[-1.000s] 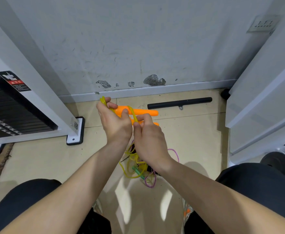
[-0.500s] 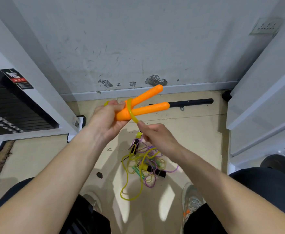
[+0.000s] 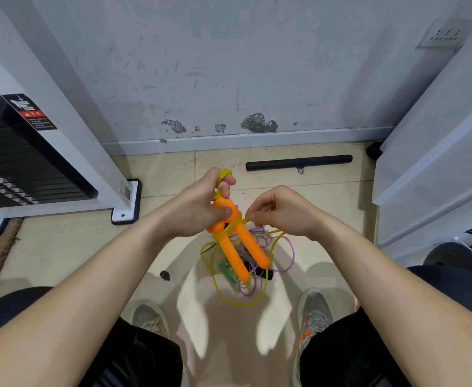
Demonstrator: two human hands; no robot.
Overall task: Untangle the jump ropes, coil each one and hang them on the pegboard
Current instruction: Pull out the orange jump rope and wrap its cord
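My grey sneakers (image 3: 314,311) stand on the tiled floor (image 3: 61,247), one either side of a tangle of jump ropes (image 3: 246,291) lying between my feet. In that heap I can make out a purple rope (image 3: 293,252), a green handle (image 3: 227,270) and a black handle (image 3: 265,273).

Above the heap my left hand (image 3: 201,205) has its grip clamped round the upper ends of the two orange handles (image 3: 253,245), which point down and towards me, side by side. The yellow rope (image 3: 229,229) is wound round both handles, and a small loop of it sticks out above my left fingers.

My right hand (image 3: 282,210), just beside them, pinches the yellow rope, grip closed on it. The slack hangs down onto the heap.

Farther off, a black bar (image 3: 299,162) lies on the floor near the scuffed wall (image 3: 229,65), and a weight stack (image 3: 19,169) stands at my left.
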